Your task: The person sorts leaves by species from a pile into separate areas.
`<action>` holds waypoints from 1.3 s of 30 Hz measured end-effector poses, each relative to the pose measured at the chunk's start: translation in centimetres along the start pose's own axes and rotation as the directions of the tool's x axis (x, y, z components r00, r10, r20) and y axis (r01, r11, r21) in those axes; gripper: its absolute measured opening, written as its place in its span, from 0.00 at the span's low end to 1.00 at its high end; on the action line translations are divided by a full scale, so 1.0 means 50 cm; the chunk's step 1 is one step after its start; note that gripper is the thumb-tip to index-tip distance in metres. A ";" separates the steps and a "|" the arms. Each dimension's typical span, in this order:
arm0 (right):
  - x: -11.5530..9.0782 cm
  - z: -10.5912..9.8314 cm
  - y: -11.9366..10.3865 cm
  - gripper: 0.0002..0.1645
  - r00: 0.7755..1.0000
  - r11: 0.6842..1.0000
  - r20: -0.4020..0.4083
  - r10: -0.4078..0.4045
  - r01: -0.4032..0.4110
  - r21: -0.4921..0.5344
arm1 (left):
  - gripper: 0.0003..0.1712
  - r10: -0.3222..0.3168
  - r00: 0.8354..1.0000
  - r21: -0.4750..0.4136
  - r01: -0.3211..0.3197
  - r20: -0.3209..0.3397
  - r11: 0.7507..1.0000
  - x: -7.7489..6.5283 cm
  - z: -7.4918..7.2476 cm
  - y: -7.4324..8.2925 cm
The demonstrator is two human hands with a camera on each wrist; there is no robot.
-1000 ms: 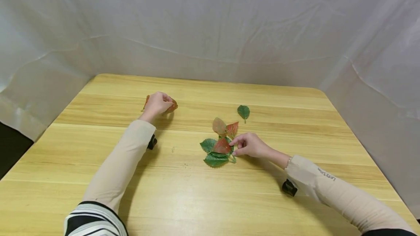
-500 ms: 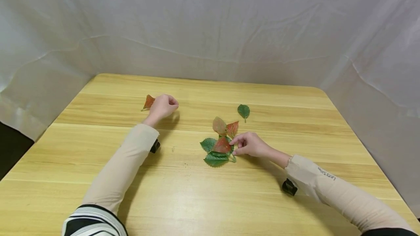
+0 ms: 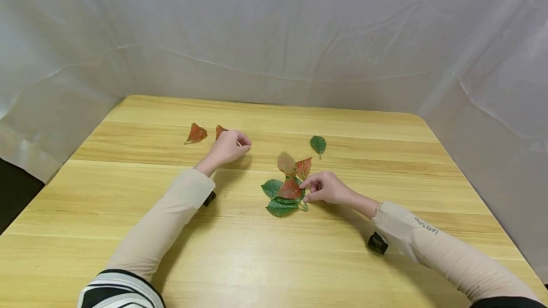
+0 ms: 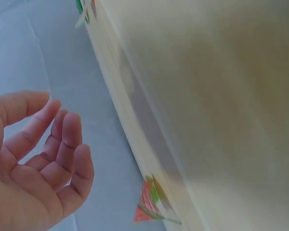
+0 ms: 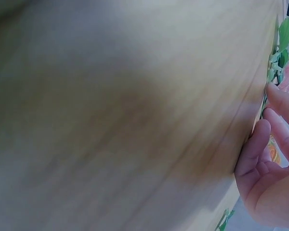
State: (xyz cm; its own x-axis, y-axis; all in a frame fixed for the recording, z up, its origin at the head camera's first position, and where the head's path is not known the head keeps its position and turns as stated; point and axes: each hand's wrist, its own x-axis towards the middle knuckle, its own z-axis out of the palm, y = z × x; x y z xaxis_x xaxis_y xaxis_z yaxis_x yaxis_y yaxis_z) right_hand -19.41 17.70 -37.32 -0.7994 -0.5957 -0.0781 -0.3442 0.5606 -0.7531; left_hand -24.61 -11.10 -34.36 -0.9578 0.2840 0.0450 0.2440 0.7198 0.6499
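My left hand (image 3: 232, 147) hovers above the table with loosely bent fingers and nothing between them, as the left wrist view also shows. Partly behind it lies a red leaf (image 3: 220, 130); farther left is another red leaf (image 3: 197, 133) with a pale stem. My right hand (image 3: 327, 189) rests at the right side of a cluster of leaves, its index fingertip touching a red leaf (image 3: 290, 189) and its thumb by the stems. Under and around that leaf are green leaves (image 3: 282, 208). A brownish leaf (image 3: 286, 164) and a smaller red leaf (image 3: 303, 168) adjoin the cluster at the back.
A single green leaf (image 3: 318, 144) lies behind the cluster, toward the right. All of this is on a light wooden table (image 3: 257, 260), with pale curtains (image 3: 274, 37) hanging behind and at both sides. Small dark specks dot the wood left of the cluster.
My left hand has moved right and slightly nearer, away from the red leaves, uncovering one and part of the other. The right hand and the cluster stay as they were.
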 end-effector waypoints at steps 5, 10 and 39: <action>0.000 -0.001 0.000 0.15 1.000 1.000 0.001 0.008 -0.008 -0.001 | 0.10 0.064 0.998 -0.037 -0.063 0.015 0.997 -0.006 0.016 0.013; 0.002 0.000 0.001 0.15 1.000 1.000 0.008 0.028 -0.028 0.012 | 0.09 0.132 0.991 -0.057 -0.130 0.033 0.990 -0.012 0.031 0.026; 0.003 -0.002 0.002 0.16 1.000 0.999 0.008 0.002 -0.003 0.035 | 0.12 0.341 0.789 -0.100 -0.340 0.511 0.935 -0.019 0.064 0.059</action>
State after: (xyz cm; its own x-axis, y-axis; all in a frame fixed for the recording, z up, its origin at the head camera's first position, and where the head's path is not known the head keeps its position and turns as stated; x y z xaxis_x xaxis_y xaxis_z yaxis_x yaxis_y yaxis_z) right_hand -19.60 17.73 -37.34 -0.7962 -0.5990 -0.0852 -0.3244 0.5415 -0.7756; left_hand -22.49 -7.20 -34.92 -0.5950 0.7931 -0.1303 0.5384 0.5137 0.6680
